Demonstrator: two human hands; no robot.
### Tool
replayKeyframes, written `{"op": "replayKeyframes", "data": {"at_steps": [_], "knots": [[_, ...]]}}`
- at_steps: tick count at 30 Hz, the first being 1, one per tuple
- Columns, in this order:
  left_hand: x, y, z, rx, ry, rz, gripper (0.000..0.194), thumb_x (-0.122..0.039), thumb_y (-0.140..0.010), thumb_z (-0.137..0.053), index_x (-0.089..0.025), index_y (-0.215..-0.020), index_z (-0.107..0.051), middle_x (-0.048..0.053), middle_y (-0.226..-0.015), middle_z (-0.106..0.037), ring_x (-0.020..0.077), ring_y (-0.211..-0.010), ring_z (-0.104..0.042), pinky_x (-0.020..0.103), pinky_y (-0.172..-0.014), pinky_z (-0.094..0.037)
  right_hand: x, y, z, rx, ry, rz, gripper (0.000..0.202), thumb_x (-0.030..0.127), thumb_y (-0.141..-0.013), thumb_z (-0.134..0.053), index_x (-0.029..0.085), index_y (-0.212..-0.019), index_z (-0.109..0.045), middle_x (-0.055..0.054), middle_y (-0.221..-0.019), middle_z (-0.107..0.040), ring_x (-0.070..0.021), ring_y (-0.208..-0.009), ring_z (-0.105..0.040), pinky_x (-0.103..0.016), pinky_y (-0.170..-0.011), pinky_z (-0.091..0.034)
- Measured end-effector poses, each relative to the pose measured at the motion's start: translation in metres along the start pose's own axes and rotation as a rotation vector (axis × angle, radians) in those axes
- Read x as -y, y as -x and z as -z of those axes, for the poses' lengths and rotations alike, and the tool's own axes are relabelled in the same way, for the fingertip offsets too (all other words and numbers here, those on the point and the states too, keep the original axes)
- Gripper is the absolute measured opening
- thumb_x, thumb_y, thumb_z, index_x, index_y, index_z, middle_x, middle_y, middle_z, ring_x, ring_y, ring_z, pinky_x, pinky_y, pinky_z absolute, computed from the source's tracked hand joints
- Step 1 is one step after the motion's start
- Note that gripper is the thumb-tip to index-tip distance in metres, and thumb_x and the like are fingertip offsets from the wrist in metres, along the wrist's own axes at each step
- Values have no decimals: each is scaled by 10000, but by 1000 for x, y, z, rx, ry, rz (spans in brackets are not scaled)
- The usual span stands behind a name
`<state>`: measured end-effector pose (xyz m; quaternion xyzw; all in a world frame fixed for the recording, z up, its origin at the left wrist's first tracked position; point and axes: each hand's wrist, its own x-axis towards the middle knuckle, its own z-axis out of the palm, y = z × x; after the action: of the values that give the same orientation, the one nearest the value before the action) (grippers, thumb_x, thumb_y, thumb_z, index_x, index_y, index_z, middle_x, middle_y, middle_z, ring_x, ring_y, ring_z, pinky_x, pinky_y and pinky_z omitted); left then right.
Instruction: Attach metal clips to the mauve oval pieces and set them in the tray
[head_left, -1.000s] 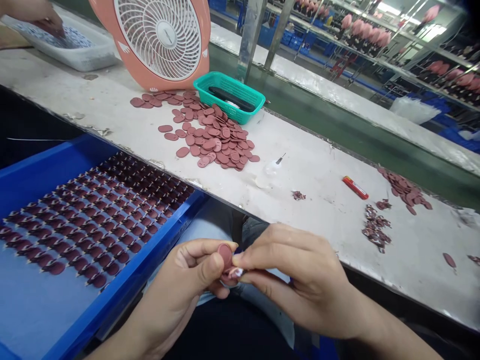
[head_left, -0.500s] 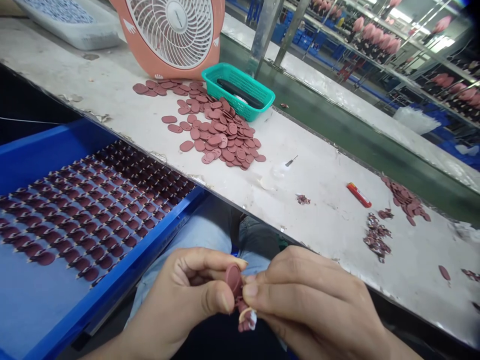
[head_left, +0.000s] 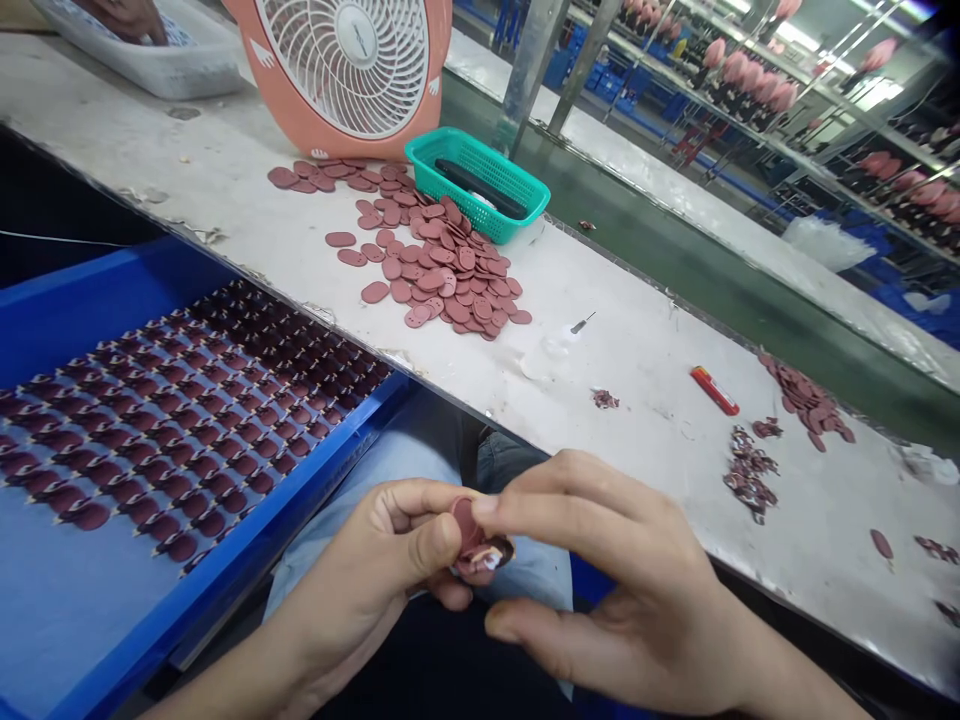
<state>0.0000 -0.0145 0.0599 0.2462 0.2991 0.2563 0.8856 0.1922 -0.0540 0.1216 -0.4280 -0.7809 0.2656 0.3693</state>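
Note:
Low in the middle, my left hand pinches a small figurine with a maroon oval base, its thumb on the near side. The little figure has white and tan spots; its exact shape is too small to tell. My right hand is spread, its forefinger tip at the upper edge of the oval base and its thumb held apart below. To the left, a blue tray bears many similar figures on oval bases in rows. On the table lies a heap of maroon oval discs.
A green basket holding a dark object stands before an orange fan. On the table lie a needle-tipped bottle, a red tube, small figure parts and more discs. Another person's hand reaches into a white tub.
My right thumb has come off the figurine and the right fingers have spread. The figurine has turned and risen slightly in my left hand. Another person's hand has appeared in the tub.

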Motion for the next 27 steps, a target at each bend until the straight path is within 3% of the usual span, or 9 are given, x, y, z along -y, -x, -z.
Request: {"op": "replayKeyframes", "data": {"at_steps": [2, 7, 13, 20, 27], "knots": [[0, -1, 1, -6, 4, 27, 302, -487, -698, -876, -197, -754, -814, 22, -653, -696, 119, -605, -601, 162, -522, -473, -1, 1, 2, -4, 0, -20, 467, 258, -848, -800, 110, -1260, -636, -85, -1040, -721, -145, -916, -680, -226, -822, -571], [1, -2, 1, -42, 6, 49, 323, -503, -716, -859, -187, -761, -813, 19, -652, -674, 108, -594, -576, 152, -523, -475, -7, 3, 0, 17, 1, 0, 204, 148, -936, -685, 116, -1135, -712, -72, -935, -727, -126, -832, -673, -220, -774, -570], [5, -4, 5, -93, 65, 73, 338, -478, -663, -903, -171, -771, -811, 8, -611, -656, 78, -533, -540, 143, -516, -477, -12, -1, -8, 10, -27, -13, 107, 170, -923, -708, 125, -1015, -741, -76, -887, -726, -134, -801, -669, -238, -764, -572], [3, -5, 3, -97, 64, 49, 355, -481, -655, -907, -158, -628, -760, -6, -584, -618, 68, -524, -529, 133, -507, -473, -16, -2, -11, -4, -52, -25, 112, 191, -949, -678, 165, -1042, -736, -61, -892, -729, -135, -803, -675, -253, -764, -587], [4, -5, 2, -97, 86, 59, 334, -454, -669, -907, -154, -663, -761, -6, -606, -624, 67, -540, -534, 131, -517, -458, -17, -2, -11, -2, -59, -13, 119, 187, -947, -682, 169, -1052, -735, -56, -876, -755, -140, -786, -678, -268, -740, -583]]}}
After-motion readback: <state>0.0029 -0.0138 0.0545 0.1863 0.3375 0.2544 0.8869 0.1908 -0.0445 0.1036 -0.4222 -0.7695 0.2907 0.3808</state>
